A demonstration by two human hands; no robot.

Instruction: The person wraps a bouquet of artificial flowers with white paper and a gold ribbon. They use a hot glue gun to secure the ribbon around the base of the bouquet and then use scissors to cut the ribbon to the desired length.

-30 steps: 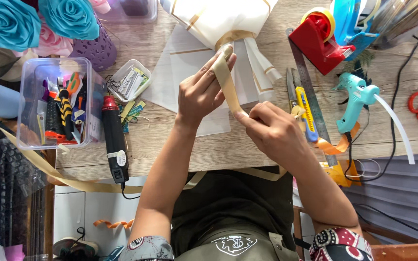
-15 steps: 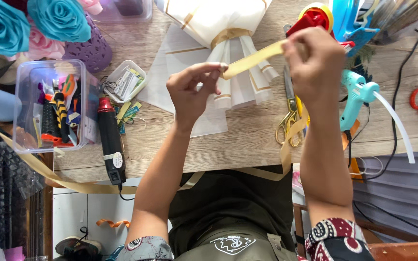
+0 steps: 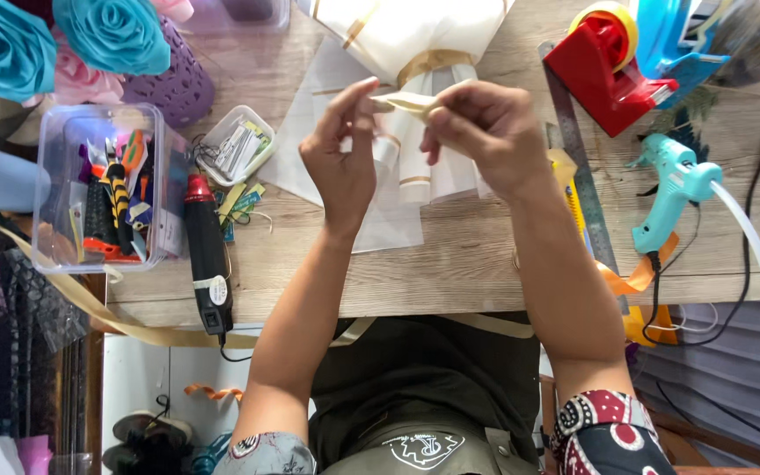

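Nearest the camera, the person's lap and patterned sleeves fill the lower edge, and a long cream ribbon tail (image 3: 90,308) trails off the near edge of the wooden bench (image 3: 485,264), its far end lost behind the forearms. Both forearms reach up over the bench. The left hand (image 3: 342,158) is raised with fingers (image 3: 349,105) spread loosely, thumb and forefinger meeting on one end of a short piece of cream ribbon (image 3: 406,103). The right hand (image 3: 485,132) has a closed grip on the other end; its curled fingers hide most of the strip, so how the ribbon is folded inside cannot be told. The ribbon is held in the air between the two hands, just above the neck of a white paper-wrapped bouquet (image 3: 415,35), whose top is cut off by the picture's upper edge and whose lower folds sit partly behind the hands.

Left of the hands lie a black and red heat tool (image 3: 207,246), a clear plastic box (image 3: 103,185) of tools whose contents are jumbled and hard to separate, and a small tray (image 3: 235,145). To the right lie a metal ruler (image 3: 587,193), a teal glue gun (image 3: 670,185) and orange ribbon scraps (image 3: 631,280). Farthest off are a red tape dispenser (image 3: 604,62), teal fabric roses (image 3: 54,40) and a purple basket (image 3: 173,84), all partly cropped.
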